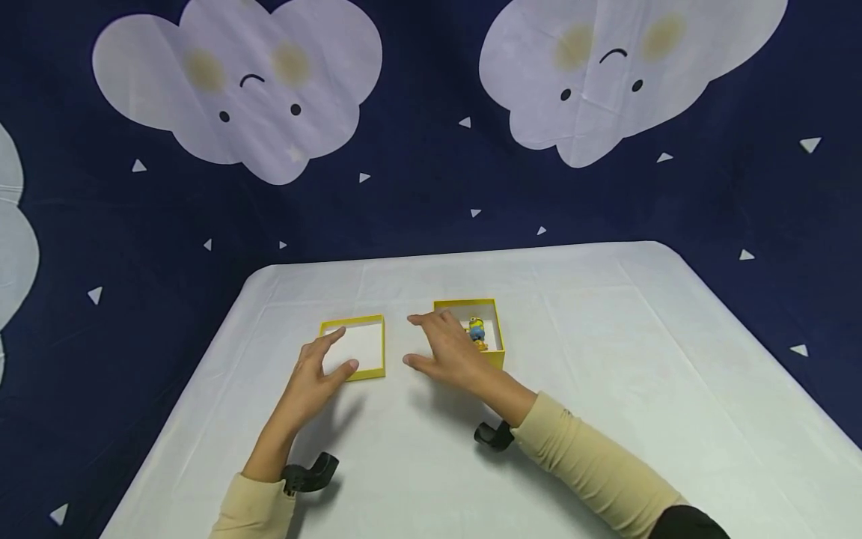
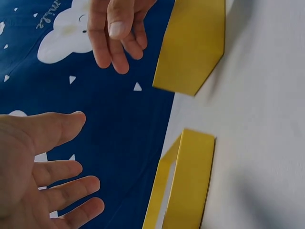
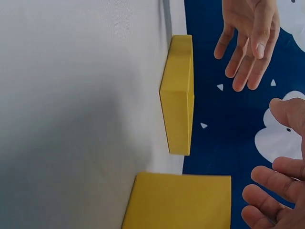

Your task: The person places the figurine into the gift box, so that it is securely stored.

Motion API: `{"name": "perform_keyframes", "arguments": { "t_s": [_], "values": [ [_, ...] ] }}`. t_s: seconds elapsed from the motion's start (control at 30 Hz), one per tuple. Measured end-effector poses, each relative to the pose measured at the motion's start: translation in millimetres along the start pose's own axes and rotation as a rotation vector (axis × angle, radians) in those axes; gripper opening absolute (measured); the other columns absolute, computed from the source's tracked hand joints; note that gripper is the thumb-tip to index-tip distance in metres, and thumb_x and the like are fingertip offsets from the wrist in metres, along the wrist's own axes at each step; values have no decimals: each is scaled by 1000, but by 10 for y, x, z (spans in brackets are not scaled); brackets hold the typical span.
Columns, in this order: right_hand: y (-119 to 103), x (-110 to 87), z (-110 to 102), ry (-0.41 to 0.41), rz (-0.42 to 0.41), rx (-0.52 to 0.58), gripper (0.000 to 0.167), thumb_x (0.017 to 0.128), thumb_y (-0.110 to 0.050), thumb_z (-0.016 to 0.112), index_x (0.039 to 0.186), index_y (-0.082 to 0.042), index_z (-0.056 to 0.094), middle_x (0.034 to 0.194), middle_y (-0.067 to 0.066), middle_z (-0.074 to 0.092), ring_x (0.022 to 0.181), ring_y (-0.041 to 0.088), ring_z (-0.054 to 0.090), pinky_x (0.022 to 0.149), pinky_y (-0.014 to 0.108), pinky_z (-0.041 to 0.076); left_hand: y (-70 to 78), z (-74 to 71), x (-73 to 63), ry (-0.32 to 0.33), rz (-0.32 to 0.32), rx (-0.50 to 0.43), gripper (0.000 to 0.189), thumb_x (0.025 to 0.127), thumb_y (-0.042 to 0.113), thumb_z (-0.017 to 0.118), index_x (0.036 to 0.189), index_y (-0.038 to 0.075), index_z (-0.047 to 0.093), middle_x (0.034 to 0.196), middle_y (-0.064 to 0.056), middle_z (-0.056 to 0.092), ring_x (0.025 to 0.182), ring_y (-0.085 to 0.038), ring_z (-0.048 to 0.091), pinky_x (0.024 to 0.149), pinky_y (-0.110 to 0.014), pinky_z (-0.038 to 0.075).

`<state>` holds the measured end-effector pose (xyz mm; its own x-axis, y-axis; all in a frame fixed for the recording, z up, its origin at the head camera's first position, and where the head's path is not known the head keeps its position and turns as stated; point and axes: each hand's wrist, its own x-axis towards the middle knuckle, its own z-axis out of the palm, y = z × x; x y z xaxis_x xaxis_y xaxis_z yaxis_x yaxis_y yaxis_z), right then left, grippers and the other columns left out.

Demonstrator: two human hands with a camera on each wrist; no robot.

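Note:
Two yellow-edged pieces rest on the white table. A shallow box lid (image 1: 375, 373), white inside, lies at left; a deeper box (image 1: 496, 360) stands to its right. Inside the box is a small yellow-and-blue Minion figure (image 1: 477, 330), with part of the box interior hidden by the right hand. My left hand (image 1: 313, 383) hovers over the lid's near left corner, thumb and fingers spread apart and holding nothing. Also empty, my right hand (image 1: 453, 352) is over the box's left side, its fingers pointing left. In the left wrist view, both hands are apart from the yellow walls.
A white cloth covers the table (image 1: 606, 344). Behind it hangs a dark blue curtain (image 1: 417, 150) with clouds and small triangles. Black curved mounts (image 1: 311, 474) sit at both wrists, close over the cloth.

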<state>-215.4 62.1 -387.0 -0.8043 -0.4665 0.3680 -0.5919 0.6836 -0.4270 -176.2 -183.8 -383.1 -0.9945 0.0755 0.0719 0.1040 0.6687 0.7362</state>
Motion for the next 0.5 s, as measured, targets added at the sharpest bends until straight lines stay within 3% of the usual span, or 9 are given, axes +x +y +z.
{"name": "perform_keyframes", "arguments": {
  "t_s": [0.17,0.5],
  "values": [
    [-68,36,61,-41,27,16,63,85,-37,69,137,-11,46,129,4,57,110,20,46,96,37,43,-59,-87,-11,-5,-33,22,64,92,31,61,146,13,34,149,-18,33,137,-36,28,109,-62,27],
    [-179,142,199,-78,0,-21,68,85,-38,68,139,-6,42,132,9,54,108,22,48,91,34,45,-188,-214,-6,-9,-57,51,67,91,33,61,147,12,31,150,-20,31,137,-40,28,104,-64,32]
  ]
}}
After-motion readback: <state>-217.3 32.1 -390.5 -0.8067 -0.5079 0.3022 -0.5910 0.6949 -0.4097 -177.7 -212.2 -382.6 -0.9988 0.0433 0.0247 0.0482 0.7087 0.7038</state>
